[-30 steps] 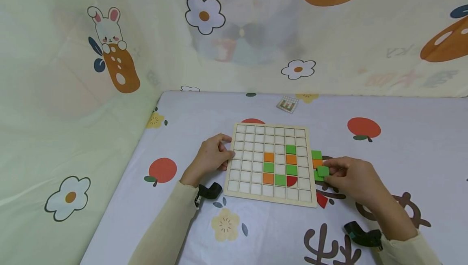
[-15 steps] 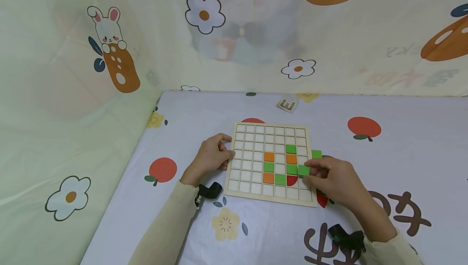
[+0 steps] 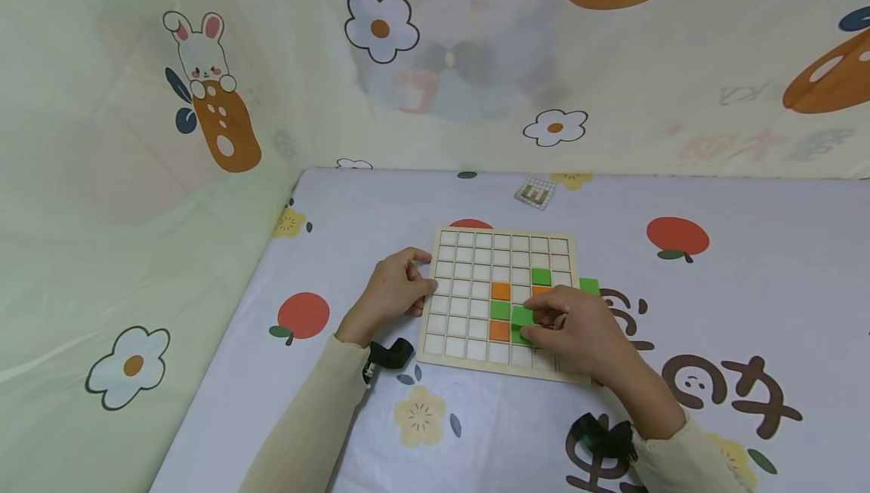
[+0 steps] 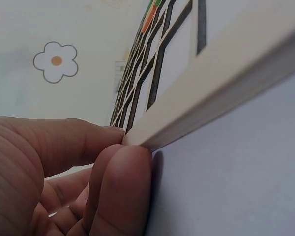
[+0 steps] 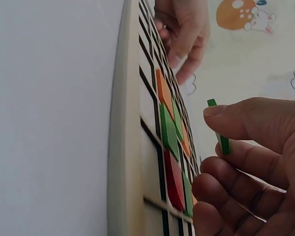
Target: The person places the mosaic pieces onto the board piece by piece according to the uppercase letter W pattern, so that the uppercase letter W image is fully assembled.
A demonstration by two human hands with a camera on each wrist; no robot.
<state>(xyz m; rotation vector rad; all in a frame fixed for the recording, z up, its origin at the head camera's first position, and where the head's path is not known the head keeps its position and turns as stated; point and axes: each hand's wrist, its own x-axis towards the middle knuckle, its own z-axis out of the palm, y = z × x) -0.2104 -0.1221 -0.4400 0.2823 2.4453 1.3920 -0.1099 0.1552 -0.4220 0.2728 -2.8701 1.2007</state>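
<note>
A wooden grid board [image 3: 457,303] lies on the table, with several green and orange square tiles in its cells. My left hand [image 3: 397,289] grips the board's left edge; in the left wrist view, thumb and index finger meet at the rim. Over the board, my right hand [image 3: 578,327] pinches a green square tile [image 3: 522,316] between thumb and index finger. The right wrist view shows this tile raised off the board. That hand hides the lower right cells in the head view, but the right wrist view reveals a red tile [image 5: 174,183] there.
A loose green tile [image 3: 589,286] lies beside the board's right edge. Behind the board is a small card [image 3: 535,193] printed with a grid pattern. A printed cloth [image 3: 754,281] covers the table, and patterned fabric walls stand at the back and left.
My right hand has carried the green tile leftward from beside the board to above its cells. My left hand has stayed at the board's left edge.
</note>
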